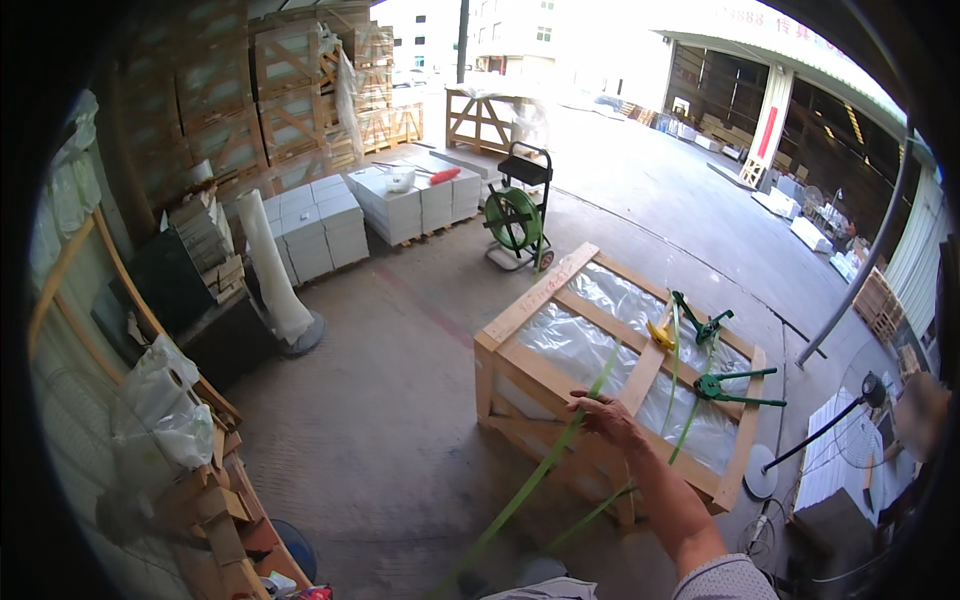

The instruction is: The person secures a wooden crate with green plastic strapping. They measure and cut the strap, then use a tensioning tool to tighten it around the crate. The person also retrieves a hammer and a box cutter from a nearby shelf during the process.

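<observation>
My right hand reaches over the near left edge of a wooden crate, its fingers pinched on a green strap. The strap runs from the crate top through the fingers and down toward the floor near me. My left hand is out of view. Clear plastic film covers the crate's contents between the slats. On top lie a green strapping tool, a green long-handled crimper and a yellow-handled tool. More green strap crosses the crate and hangs down its near side.
A wheeled strap cart with a green reel stands beyond the crate. Stacked pale slabs and tall crates line the far left. Wood offcuts lie at left. A floor fan and white panels are at right.
</observation>
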### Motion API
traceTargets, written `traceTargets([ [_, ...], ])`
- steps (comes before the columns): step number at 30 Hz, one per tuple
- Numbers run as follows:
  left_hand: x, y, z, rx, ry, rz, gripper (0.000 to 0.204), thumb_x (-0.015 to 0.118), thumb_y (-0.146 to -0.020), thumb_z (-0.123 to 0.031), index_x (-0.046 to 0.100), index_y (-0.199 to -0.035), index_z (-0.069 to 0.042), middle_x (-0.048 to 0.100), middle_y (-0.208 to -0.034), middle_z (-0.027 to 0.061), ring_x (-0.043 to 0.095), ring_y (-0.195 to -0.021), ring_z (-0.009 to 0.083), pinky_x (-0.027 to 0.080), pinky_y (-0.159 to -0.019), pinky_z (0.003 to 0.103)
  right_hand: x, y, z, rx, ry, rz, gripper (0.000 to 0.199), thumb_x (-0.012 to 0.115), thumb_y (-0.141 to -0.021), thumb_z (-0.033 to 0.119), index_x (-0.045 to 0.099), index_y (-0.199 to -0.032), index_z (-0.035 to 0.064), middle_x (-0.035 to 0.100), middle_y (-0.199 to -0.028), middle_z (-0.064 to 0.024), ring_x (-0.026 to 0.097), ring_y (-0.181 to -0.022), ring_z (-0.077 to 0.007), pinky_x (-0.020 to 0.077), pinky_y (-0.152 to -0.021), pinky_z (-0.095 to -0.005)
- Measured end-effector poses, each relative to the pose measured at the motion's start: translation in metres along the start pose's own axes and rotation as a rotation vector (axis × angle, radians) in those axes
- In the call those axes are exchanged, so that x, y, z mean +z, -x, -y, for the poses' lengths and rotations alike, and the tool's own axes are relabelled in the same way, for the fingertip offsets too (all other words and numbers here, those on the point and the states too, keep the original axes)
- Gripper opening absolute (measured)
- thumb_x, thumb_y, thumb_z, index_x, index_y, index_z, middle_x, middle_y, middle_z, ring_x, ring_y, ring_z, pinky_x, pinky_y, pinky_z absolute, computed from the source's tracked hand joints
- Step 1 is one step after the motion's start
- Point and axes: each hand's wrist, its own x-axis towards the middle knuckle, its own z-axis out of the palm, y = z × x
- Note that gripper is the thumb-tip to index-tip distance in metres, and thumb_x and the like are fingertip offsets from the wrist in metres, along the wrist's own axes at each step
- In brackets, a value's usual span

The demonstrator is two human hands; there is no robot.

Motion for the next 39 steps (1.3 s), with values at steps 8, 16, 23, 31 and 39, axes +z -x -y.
traceTargets([
  [8, -0.026, -0.01, -0.011, -0.514, 0.116, 0.166, 0.035, 0.043, -0.093, -0.031, 0.061, -0.09, -0.001, 0.056, -0.073, 0.0028, 0.048, -0.07, 0.0155, 0.041, -0.062, 0.034, -0.013, -0.015, -0.005, 0.009, 0.086, 0.083, 0.036, 0.057, -0.092, 0.027, 0.057, -0.117, 0.0025, 0.065, -0.098, -0.0061, 0.063, -0.08, -0.0149, 0.0531, -0.063, -0.027],
  [16, -0.025, -0.006, 0.018, -0.611, 0.287, -0.001, 0.034, 0.047, -0.092, -0.033, 0.061, -0.08, -0.004, 0.053, -0.068, 0.0009, 0.045, -0.063, 0.0134, 0.038, -0.056, 0.033, -0.067, -0.07, -0.017, 0.095, 0.279, 0.081, 0.032, 0.057, -0.091, 0.025, 0.061, -0.114, 0.0043, 0.067, -0.093, -0.0079, 0.066, -0.077, -0.0183, 0.0536, -0.063, -0.0306],
  [23, -0.014, -0.032, -0.001, -0.607, 0.201, 0.025, 0.036, 0.048, -0.091, -0.034, 0.062, -0.078, -0.004, 0.055, -0.068, 0.0019, 0.047, -0.062, 0.0139, 0.039, -0.055, 0.034, -0.139, -0.131, -0.047, -0.585, 1.592, 0.018, 0.016, 0.059, -0.086, 0.022, 0.065, -0.095, 0.0096, 0.065, -0.074, -0.0141, 0.063, -0.062, -0.0285, 0.0508, -0.053, -0.036],
  [31, 0.019, 0.017, -0.048, -0.766, 0.04, 0.031, 0.03, 0.052, -0.087, -0.029, 0.063, -0.098, -0.004, 0.056, -0.074, 0.0086, 0.049, -0.065, 0.0201, 0.043, -0.062, 0.038, -0.049, -0.159, -0.066, 0.398, 0.29, 0.153, 0.026, 0.06, -0.091, 0.026, 0.064, -0.105, 0.0052, 0.066, -0.084, -0.0048, 0.063, -0.066, -0.0126, 0.0517, -0.058, -0.0258],
  [39, 0.02, 0.014, -0.044, -0.636, -0.218, 0.009, 0.024, 0.064, -0.077, -0.016, 0.058, -0.096, -0.002, 0.056, -0.08, 0.0128, 0.051, -0.068, 0.0268, 0.043, -0.066, 0.043, 0.041, -0.174, -0.248, 0.696, -0.071, 0.403, 0.029, 0.057, -0.092, 0.019, 0.057, -0.112, -0.001, 0.063, -0.101, -0.0089, 0.063, -0.089, -0.0171, 0.0539, -0.07, -0.0277],
])
